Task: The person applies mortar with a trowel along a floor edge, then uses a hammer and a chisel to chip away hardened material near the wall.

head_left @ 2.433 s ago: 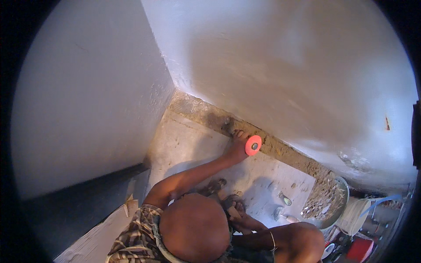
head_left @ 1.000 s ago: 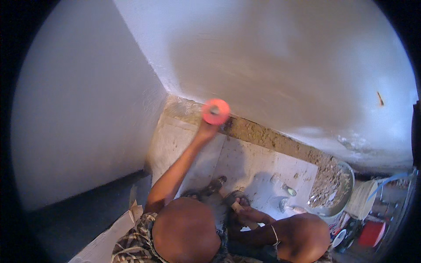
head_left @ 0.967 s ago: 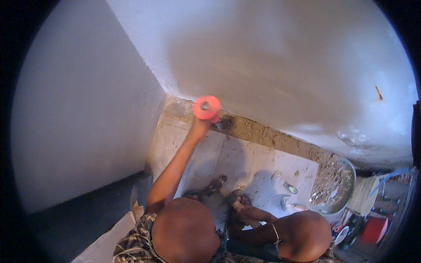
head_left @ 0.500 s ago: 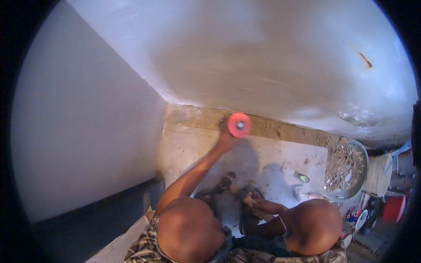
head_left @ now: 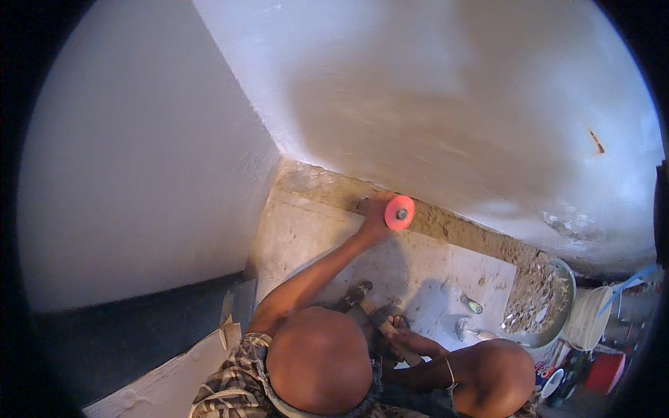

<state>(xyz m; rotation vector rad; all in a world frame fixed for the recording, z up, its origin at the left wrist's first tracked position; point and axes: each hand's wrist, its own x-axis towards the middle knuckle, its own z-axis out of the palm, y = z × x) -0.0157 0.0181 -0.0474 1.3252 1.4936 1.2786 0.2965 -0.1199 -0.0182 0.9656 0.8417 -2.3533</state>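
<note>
My left hand (head_left: 376, 219) is closed round a chisel with a round red guard (head_left: 395, 201), seen nearly end-on, over the strip of crumbly mortar (head_left: 449, 226) along the wall's foot. My right hand (head_left: 403, 334) grips the wooden handle of what looks like a hammer (head_left: 359, 291), its dark head low between my bare knees and partly lost in shadow. A pale board (head_left: 439, 261) lies beside the mortar strip, with a green-handled tool (head_left: 471, 304) and a trowel-like tool (head_left: 474, 333) on it. The chisel's tip is hidden.
Walls meet in a corner (head_left: 281, 157) ahead. A dark ledge (head_left: 125, 334) runs along the left, with torn cardboard (head_left: 139, 386) before it. At right stand a basin of rubble (head_left: 566, 303), a pale bucket (head_left: 585, 319), a red object (head_left: 605, 370) and assorted small containers.
My left hand with the chisel swung left toward the corner a second ago and has since moved back right along the strip. The view has shifted slightly; my right hand keeps its grip.
</note>
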